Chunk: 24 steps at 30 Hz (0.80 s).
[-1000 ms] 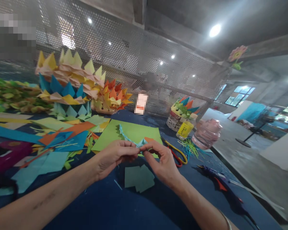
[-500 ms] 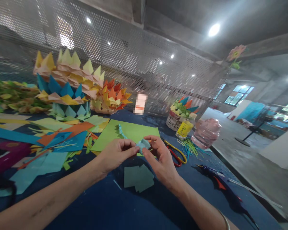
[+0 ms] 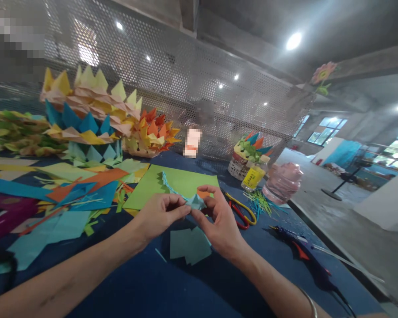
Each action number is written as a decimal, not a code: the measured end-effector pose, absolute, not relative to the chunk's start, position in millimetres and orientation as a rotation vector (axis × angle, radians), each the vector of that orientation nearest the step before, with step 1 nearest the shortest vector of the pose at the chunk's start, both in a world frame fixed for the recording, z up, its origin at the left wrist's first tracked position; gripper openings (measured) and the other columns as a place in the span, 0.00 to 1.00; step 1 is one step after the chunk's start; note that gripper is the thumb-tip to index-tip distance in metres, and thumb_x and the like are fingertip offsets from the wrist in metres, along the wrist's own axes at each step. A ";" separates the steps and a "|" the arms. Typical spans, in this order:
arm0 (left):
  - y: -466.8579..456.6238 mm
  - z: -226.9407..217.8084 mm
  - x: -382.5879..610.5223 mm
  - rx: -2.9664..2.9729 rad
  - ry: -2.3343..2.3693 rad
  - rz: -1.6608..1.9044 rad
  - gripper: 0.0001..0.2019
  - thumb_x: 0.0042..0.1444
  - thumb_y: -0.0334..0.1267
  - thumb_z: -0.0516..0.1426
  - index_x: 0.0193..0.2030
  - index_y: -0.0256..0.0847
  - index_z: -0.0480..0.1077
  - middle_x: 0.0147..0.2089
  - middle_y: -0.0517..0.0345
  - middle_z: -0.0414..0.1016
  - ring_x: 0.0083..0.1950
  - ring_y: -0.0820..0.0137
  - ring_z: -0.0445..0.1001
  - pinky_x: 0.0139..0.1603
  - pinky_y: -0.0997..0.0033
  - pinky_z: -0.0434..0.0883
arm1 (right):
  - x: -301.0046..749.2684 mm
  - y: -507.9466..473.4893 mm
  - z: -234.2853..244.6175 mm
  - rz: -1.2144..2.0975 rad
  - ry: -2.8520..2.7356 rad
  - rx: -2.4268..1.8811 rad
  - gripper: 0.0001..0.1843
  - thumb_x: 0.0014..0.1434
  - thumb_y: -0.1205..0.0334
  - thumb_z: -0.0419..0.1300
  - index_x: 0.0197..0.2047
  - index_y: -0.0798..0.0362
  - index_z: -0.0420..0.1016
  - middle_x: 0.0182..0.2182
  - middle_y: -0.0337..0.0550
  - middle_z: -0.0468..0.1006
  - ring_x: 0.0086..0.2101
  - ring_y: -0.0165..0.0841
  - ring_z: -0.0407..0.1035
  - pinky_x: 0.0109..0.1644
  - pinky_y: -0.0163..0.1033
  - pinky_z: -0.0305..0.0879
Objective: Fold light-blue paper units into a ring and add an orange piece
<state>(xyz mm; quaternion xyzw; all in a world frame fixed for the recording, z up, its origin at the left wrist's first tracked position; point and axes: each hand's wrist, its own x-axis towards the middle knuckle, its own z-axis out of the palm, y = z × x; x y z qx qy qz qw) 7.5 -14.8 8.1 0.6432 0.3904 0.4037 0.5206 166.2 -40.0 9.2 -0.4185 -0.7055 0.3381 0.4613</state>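
Observation:
My left hand pinches the end of a narrow folded light blue paper chain between thumb and forefinger. At that end is a small pointed piece of folded light blue paper, with the thumb and fingers of my right hand closed on it. The chain trails up and left over a green sheet of paper. Below my hands, a few light blue paper squares overlap on the dark blue table. A bit of orange shows behind the right fingers.
Scissors with red and yellow handles and a glue gun lie at right. A yellow-labelled bottle and pink plastic container stand behind. Paper scraps and layered folded-paper pieces fill the left.
The folded piece has turned in my fingers, and its pointed form now shows. More of the chain is visible beyond my left hand. The view has shifted slightly.

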 end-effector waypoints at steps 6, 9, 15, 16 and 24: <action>-8.3 4.5 4.8 1.357 0.971 1.053 0.16 0.42 0.50 0.62 0.21 0.39 0.69 0.22 0.63 0.66 0.27 0.73 0.62 0.31 0.72 0.60 | 169.3 -33.6 6.3 0.921 -1.603 -1.040 0.17 0.59 0.55 0.56 0.50 0.51 0.62 0.34 0.42 0.72 0.34 0.31 0.68 0.38 0.38 0.67; -6.7 1.6 3.5 1.274 0.937 1.064 0.15 0.42 0.49 0.63 0.23 0.38 0.70 0.24 0.61 0.68 0.28 0.73 0.63 0.32 0.72 0.60 | 169.6 -32.1 8.0 0.965 -1.635 -1.070 0.12 0.58 0.55 0.57 0.42 0.53 0.68 0.33 0.42 0.72 0.36 0.33 0.68 0.40 0.38 0.66; -9.9 4.0 5.5 1.255 0.900 1.038 0.12 0.43 0.45 0.63 0.23 0.37 0.71 0.23 0.63 0.67 0.28 0.74 0.62 0.31 0.73 0.60 | 168.7 -32.7 9.0 0.925 -1.714 -1.146 0.12 0.58 0.53 0.56 0.32 0.54 0.70 0.26 0.38 0.70 0.27 0.29 0.63 0.32 0.34 0.61; -10.3 5.0 5.9 1.255 0.902 1.035 0.12 0.42 0.45 0.63 0.24 0.37 0.71 0.23 0.63 0.66 0.28 0.74 0.62 0.31 0.73 0.60 | 168.5 -32.9 9.1 0.923 -1.716 -1.142 0.12 0.57 0.53 0.56 0.32 0.54 0.70 0.26 0.38 0.69 0.27 0.28 0.62 0.31 0.34 0.60; -9.0 5.7 6.4 1.263 0.881 1.021 0.10 0.44 0.42 0.61 0.22 0.38 0.69 0.23 0.64 0.66 0.27 0.75 0.61 0.31 0.74 0.59 | 167.7 -34.0 10.2 0.931 -1.702 -1.156 0.13 0.57 0.53 0.56 0.29 0.55 0.68 0.22 0.35 0.63 0.23 0.27 0.55 0.27 0.33 0.53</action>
